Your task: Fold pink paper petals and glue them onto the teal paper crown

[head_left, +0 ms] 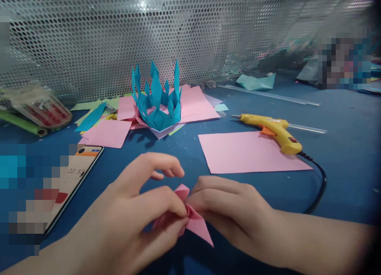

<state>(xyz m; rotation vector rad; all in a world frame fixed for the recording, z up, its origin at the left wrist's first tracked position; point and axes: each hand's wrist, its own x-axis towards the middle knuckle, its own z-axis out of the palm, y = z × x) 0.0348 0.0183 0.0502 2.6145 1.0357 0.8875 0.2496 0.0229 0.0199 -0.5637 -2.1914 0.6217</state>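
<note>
Both my hands meet low in the middle of the view over a small folded pink paper piece (pixel 195 223). My left hand (pixel 139 211) pinches it from the left with thumb and fingers closed, the index finger curled above. My right hand (pixel 229 211) grips its right side with the fingers pressed together. A pointed flap of the pink piece sticks out below my right hand, another tip shows between the hands. Behind them, a flat pink paper sheet (pixel 250 152) lies on the blue table (pixel 342 148).
A blue folded paper crown (pixel 157 100) stands on loose pink sheets (pixel 196 104) at the back. A yellow glue gun (pixel 275 130) with a black cord lies right. A phone (pixel 76 179) lies left, a clear box (pixel 41 106) beyond it. A perforated metal screen (pixel 178 33) closes the back.
</note>
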